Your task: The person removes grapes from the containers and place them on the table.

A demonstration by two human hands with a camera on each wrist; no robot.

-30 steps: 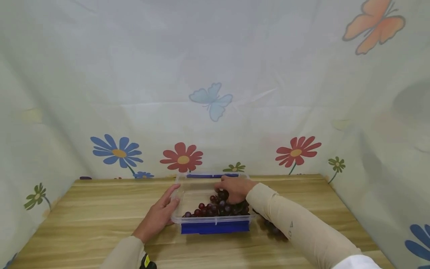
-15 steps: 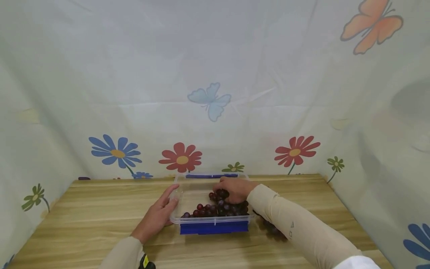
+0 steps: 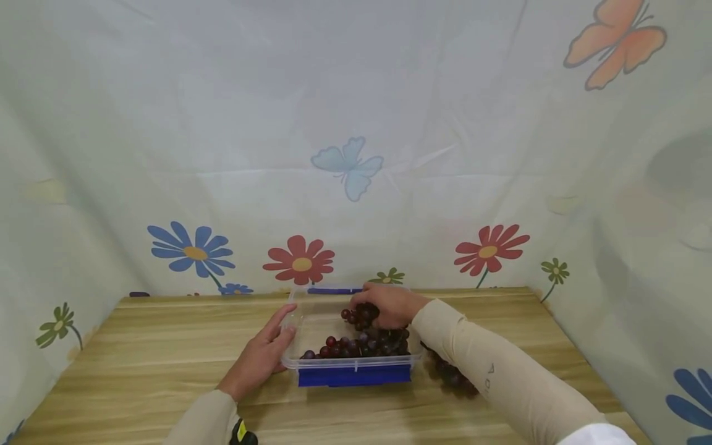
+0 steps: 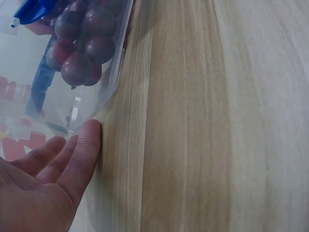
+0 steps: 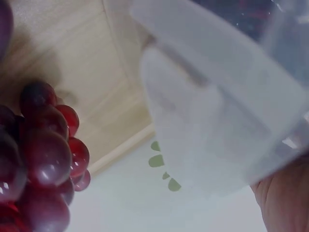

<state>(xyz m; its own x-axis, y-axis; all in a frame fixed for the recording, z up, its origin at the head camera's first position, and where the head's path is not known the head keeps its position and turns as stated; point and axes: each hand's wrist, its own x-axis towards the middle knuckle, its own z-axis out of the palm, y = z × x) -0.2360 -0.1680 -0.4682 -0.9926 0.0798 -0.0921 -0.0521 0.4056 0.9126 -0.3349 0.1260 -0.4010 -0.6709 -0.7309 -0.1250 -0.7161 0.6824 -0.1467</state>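
A clear plastic container (image 3: 295, 346) with blue clips stands on the table in the head view. Dark red grapes (image 3: 339, 350) lie inside it along the near side. My left hand (image 3: 257, 358) rests against the container's left side, its fingers fairly straight; in the left wrist view the fingertips (image 4: 91, 133) touch the clear wall low down. Inside the container, my right hand (image 3: 396, 304) grips a small bunch of grapes (image 3: 353, 316) above the others; its fingertips are partly hidden. Only the edge of that hand (image 5: 285, 198) shows in the right wrist view, behind the translucent wall.
More grapes (image 3: 453, 374) lie on the table right of the container, partly beneath the right forearm; these grapes (image 5: 46, 159) loom large in the right wrist view. Behind the wooden table (image 3: 183, 334) hangs a flower-print cloth (image 3: 239, 123), which also closes both sides.
My right hand has risen slightly inside the container, lifting the small bunch off the other grapes. The left hand stays in place against the container.
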